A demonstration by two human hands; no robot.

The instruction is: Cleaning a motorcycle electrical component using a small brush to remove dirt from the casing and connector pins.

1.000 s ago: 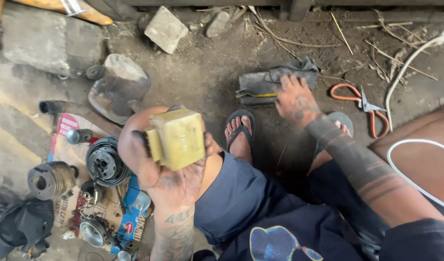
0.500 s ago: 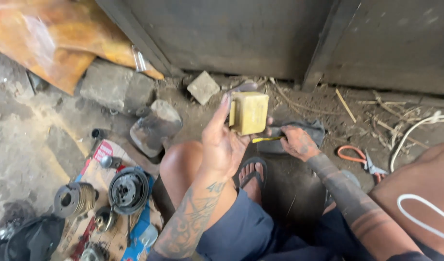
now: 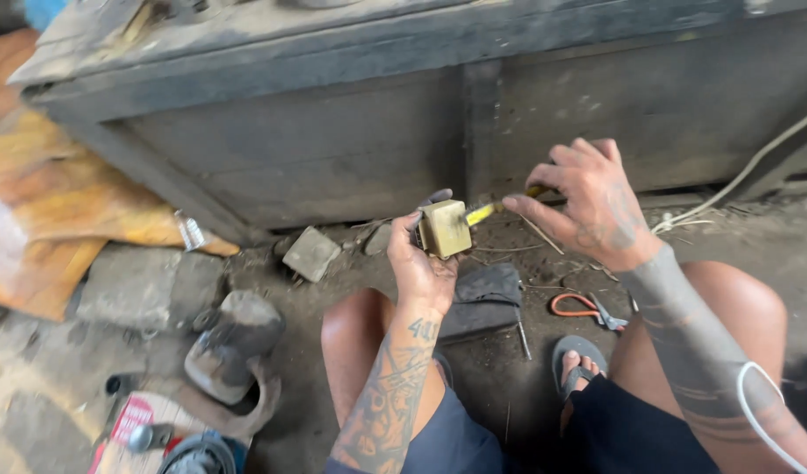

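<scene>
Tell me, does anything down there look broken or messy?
Yes. Broken chunks of stone lie loose on the dirty ground by the grey wooden wall. Orange-handled pliers lie dropped in the dirt. The yellowish block in the left hand looks whole.

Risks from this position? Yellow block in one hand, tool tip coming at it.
1. The left hand pinches the yellow block in mid-air, unsupported; a push from the yellow-handled tool in the right hand might twist it out of the grip.
2. The tool points toward the left fingers around the block; a slip could jab them.
3. If dropped, the block falls toward the foot in a sandal.
</scene>
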